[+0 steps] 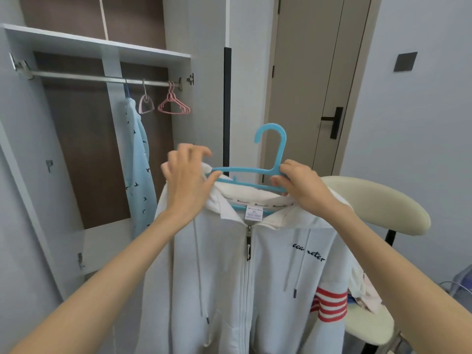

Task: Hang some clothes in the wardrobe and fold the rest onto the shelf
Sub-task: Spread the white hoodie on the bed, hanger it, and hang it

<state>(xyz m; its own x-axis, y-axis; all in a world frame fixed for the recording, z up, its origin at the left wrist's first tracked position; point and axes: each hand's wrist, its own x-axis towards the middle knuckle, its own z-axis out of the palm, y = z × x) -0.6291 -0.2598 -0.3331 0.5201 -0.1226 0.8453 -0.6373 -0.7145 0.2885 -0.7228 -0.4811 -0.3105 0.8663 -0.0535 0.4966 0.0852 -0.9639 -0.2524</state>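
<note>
Head camera showed one white zip hoodie [229,277] draped on one blue hanger [278,149], held up in front of the open wardrobe [97,44] and not yet on its rail [89,77]. Your left hand [187,182] had its fingers curled over the hood fabric at the hanger's left end. Your right hand [304,185] pinched the hanger's bars just below the hook.

On the one rail hung one light-blue garment [139,162] printed with small dark birds, one pale bare hanger [146,104] beside it, and a bunch of pink hangers [175,106] too overlapped to count. One cream chair [383,200] stood behind the hoodie with a few loose clothes [365,297] on its seat.

The neck label [254,213] read "XL"; its other lines were too small to read. Dark script on the chest was creased, showing roughly "eca…eter". The neck tape and the zip pull [248,245] carried lettering you could not make out. One sleeve bore red stripes [332,305], four by count.
</note>
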